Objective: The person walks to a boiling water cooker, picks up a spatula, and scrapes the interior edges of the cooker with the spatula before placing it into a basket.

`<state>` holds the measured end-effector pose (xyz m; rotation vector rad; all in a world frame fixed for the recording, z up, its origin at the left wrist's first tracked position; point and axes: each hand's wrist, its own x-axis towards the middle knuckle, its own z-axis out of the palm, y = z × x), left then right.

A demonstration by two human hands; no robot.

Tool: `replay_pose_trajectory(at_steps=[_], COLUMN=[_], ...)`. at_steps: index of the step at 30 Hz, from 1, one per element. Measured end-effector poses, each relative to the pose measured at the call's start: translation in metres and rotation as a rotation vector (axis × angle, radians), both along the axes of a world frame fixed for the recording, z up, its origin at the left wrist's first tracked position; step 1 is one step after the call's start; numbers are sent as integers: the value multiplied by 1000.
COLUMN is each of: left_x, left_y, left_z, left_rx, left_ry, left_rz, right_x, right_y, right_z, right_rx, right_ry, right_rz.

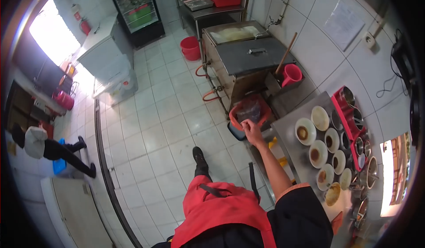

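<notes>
My right hand (252, 133) is stretched forward at the end of a bare forearm, its fingers curled closed, with nothing seen sticking out of them. Just beyond it, in the view, is an orange bin (264, 111) with a dark plastic bag (249, 111) inside. To the right of the forearm, a steel table (287, 130) carries several white bowls (318, 153) with brown residue or liquid in them. My left hand is out of view. A red apron (221, 212) covers my front, and one dark shoe (198, 154) shows on the tiled floor.
Beyond the bin stands a steel cooking unit (254, 55) with a lid and orange hoses. A red bucket (190, 48) is on the floor. Red trays (343, 124) with metal pots line the wall. Another person (44, 148) is at the left, past a floor channel (102, 159).
</notes>
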<state>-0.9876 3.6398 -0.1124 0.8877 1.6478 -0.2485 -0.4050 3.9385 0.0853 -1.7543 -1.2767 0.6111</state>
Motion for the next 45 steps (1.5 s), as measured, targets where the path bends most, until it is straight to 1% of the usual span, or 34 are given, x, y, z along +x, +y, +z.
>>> replay_pose_trajectory(at_steps=[1,4,5,7,8,9,10,11,12,13,14,16,18,20,22,23,24,25,27,28,29,32,33,36,40,43,45], left_x=[4,5,2,11,31,47,69,88,123,151,182,246,310,363,434,454,476,492,519,519,533,559,562,564,569,569,568], left_y=[44,185,244,382,463,541,621,701,766,830,889,987,1065,1109,1153,1166,1182,1200,1237,1243,1235,1222,1212,1206,1203,1206,1207], left_z=[-3,-14,-21,-38,-36,-36,-30,-35,-14,-15,-1,3,-6,-11,-30,-46,-66,-97,-179,-206,-213,-192,-192,-188,-182,-184,-192], left_rx=[-3,92,167,280,243,449,578,632,681,767,677,585,470,393,353,330,312,298,296,286,322,141,170,-95,-89,-83,-59], left_ry=[-17,-114,-161,-196,-123,-166,-171,-218,-231,-337,-363,-369,-361,-363,-403,-415,-436,-468,-457,-439,-493,-633,-750,-667,-617,-677,-666], left_rz=[-16,-127,-182,-204,-99,-180,-276,-339,-265,-200,-203,-173,-202,-253,-270,-265,-248,-214,-170,-148,-51,250,304,426,528,439,380], right_x=[0,-1,-3,-9,-9,-8,-3,8,19,28,41,88,146,190,244,262,285,309,349,362,380,406,409,413,414,413,412], right_y=[34,87,95,105,109,115,125,141,156,170,191,249,318,393,451,478,507,528,563,576,589,613,624,645,661,670,685], right_z=[10,-6,-6,-4,-5,-6,-7,-9,-7,-6,-2,6,5,44,41,49,56,51,46,45,37,19,15,3,2,-2,1], right_rx=[29,-1,-14,-51,-73,-88,-101,-76,-52,-33,-23,-5,43,26,-5,-33,-54,-58,-115,-175,-206,-319,-348,-463,-626,-529,-488], right_ry=[27,120,139,159,155,230,302,294,285,275,274,270,14,-104,-239,-253,-278,-321,-439,-504,-504,-461,-434,-375,-418,-421,-390], right_rz=[-22,-82,-83,-131,-181,-268,-359,-430,-506,-587,-635,-740,-738,-701,-677,-688,-689,-696,-736,-759,-809,-902,-927,-971,-1000,-990,-966])
